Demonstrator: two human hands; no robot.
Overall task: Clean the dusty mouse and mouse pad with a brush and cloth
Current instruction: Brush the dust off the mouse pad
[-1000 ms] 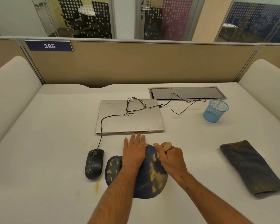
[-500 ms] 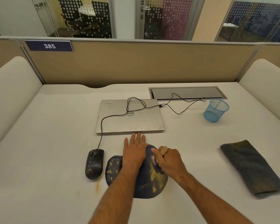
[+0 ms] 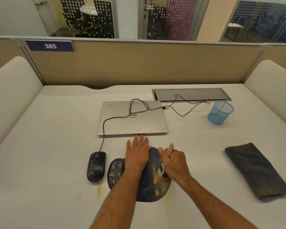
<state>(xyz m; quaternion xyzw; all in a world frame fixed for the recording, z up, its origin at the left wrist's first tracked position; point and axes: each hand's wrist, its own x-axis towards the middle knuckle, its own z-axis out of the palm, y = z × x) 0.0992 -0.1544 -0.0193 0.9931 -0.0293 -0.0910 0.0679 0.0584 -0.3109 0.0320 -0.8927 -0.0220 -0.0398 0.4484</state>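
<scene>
Both hands work over a dark blue mouse pad (image 3: pixel 145 187) at the near middle of a white desk (image 3: pixel 56 146). Flat and spread, the left hand (image 3: pixel 137 154) presses palm-down on the pad's far left part, fingers reaching past its edge onto the desk and grasping nothing. Clenched in a fist, the right hand (image 3: pixel 175 164) grips a brush (image 3: pixel 169 150) whose pale wooden handle sticks up out of the fist toward the laptop; its bristle end is mostly hidden under the hand, only a pale blurred patch showing against the pad. Both forearms are cut off by the bottom edge.

Going down in size, the desk carries faint yellowish smears near its front left. A closed silver laptop (image 3: pixel 132 118) lies just beyond the hands, with a thin black cable (image 3: pixel 180 111) looped over its lid. Behind it sits a grey cable hatch (image 3: pixel 191 95). A dark folded cloth (image 3: pixel 256 171), dusted with brownish grime, lies well apart to the right. The pad shows yellow dust in clumps on its left lobe and in a streak beside the brush; much of its middle is covered by the left wrist. A blue mesh cup (image 3: pixel 220 112) stands far right. Smallest, a black mouse (image 3: pixel 96 166) rests just left of the pad, yellow specks near its rear.
</scene>
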